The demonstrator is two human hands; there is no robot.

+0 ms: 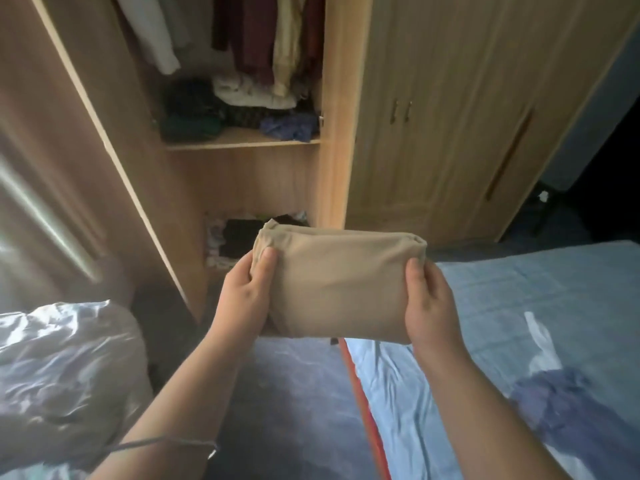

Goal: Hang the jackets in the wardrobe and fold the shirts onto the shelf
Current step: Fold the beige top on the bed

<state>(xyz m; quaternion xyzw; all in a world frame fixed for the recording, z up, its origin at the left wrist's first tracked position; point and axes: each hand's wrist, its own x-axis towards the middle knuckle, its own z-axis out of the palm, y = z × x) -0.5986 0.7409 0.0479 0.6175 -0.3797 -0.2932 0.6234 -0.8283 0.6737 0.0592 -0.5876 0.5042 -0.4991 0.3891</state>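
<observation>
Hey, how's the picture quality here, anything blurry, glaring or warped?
Head view: the beige shirt, left hand and right hand look fairly sharp; the wardrobe door is smeared, with a bright glare streak; the wide lens bends the wardrobe edges.

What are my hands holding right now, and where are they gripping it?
A folded beige shirt: left hand grips its left end, right hand its right end.

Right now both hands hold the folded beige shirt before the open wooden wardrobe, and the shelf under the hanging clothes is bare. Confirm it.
Not bare: the head view shows the wooden shelf under the hanging clothes carrying piled clothes. The left hand and right hand do hold the folded beige shirt.
</observation>
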